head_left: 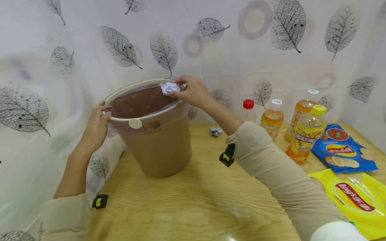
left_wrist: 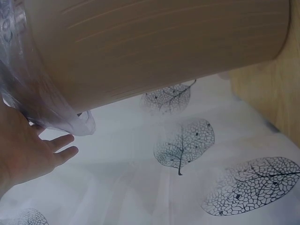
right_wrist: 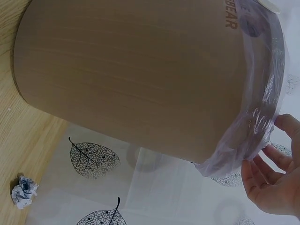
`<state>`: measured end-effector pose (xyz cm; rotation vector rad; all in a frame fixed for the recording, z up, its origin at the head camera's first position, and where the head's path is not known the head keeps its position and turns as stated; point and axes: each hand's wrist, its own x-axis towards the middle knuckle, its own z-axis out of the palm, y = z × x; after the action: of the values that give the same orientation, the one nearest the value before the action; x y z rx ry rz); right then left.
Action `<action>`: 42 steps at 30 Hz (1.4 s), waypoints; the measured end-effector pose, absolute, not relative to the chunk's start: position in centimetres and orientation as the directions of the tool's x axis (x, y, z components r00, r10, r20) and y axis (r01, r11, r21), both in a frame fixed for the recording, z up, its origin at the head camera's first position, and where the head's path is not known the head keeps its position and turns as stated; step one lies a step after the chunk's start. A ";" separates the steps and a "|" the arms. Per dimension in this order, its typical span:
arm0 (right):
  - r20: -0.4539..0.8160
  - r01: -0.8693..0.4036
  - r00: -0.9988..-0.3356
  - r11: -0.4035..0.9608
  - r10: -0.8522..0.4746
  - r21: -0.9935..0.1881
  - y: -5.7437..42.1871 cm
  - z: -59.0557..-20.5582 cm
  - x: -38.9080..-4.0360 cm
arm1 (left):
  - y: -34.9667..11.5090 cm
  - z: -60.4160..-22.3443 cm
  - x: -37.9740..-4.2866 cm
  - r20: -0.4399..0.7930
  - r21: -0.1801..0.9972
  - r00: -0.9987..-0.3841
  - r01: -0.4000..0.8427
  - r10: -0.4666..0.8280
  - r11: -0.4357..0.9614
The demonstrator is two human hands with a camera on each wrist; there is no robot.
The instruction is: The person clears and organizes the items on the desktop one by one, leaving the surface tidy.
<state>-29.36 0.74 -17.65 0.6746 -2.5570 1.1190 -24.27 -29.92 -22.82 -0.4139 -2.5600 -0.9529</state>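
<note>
You have two paper balls in view: one paper ball (head_left: 168,88) is at the tips of your right hand (head_left: 193,90), nipped between thumb and forefinger at the far right inner rim of the bin (head_left: 156,150); the second ball (head_left: 215,131) lies on the desk (head_left: 181,214), to the right of the bin and apart from it. Your left hand (head_left: 97,125) holds the bin's left rim, thumb and forefinger over the edge; your left wrist view shows two other fingers fairly straight, outside it. There is one bin, brown with a cream rim, and one thin liner (right_wrist: 258,108) folded over its top. Past your right forearm you have four bottles: one red-capped bottle (head_left: 248,104), two white-capped bottles (head_left: 272,122) and one yellow-capped bottle (head_left: 306,137). Beside them lie two chip bags, a blue bag (head_left: 343,147) and, nearer you, a yellow bag (head_left: 356,197). Your desk has a pale wood grain. A whitish curtain (head_left: 90,13) printed with dark skeleton leaves encloses it behind and at both sides.
</note>
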 end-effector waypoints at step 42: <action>0.391 -0.439 -0.895 0.581 -0.215 -0.686 7.1 -21.0 -30.6 | -29.6 -22.6 -24.1 0.451 0.573 -0.881 0.407 0.141 0.712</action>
<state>-30.56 7.13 -21.01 0.5396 -2.5476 1.2130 -24.10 -29.62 -22.61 -0.4248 -2.5425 -0.9781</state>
